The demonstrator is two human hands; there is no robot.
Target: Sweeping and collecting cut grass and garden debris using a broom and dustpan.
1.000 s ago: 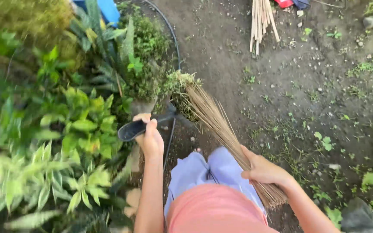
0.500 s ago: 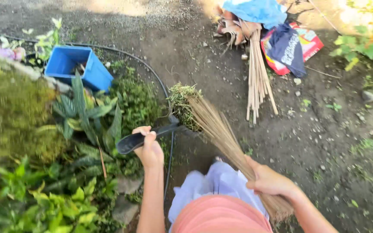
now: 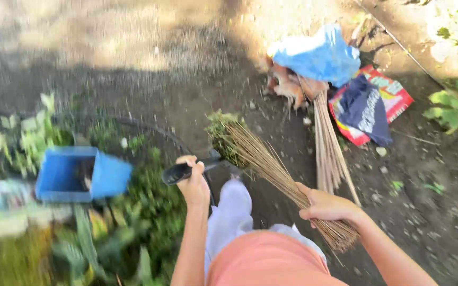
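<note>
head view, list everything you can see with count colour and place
dustpan: one, black, held by its handle, centre
weeds: one clump, green, on the dustpan
broom: one, tan sticks, pressed on the weeds
bin: one, blue, left among plants
hose: one, black, curving on soil
sticks: one bundle, pale, right of centre
sack: one, blue, top
bag: one, red and navy, top right
left hand: grips dustpan
right hand: grips broom
</note>
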